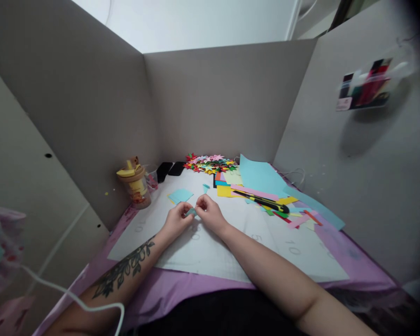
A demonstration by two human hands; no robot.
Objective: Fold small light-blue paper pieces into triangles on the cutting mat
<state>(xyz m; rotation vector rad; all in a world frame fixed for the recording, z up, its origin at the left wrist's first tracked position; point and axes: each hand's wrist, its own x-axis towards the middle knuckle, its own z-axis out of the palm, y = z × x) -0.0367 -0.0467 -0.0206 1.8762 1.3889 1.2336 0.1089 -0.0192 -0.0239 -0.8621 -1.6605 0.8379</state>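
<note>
Above the sheet [210,254], left hand [177,220] and right hand [212,215] pinch blue paper [191,212] between their fingers [203,199], equally near; long axis unclear.

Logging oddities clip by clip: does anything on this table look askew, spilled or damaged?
I see nothing spilled or damaged. The paper strips at right look untidy, lying at mixed angles with the utility knife across some.

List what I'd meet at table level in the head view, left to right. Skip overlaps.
Yellow-lidded cup → left hand → small blue paper piece → right hand → box cutter → orange paper strip.
</note>
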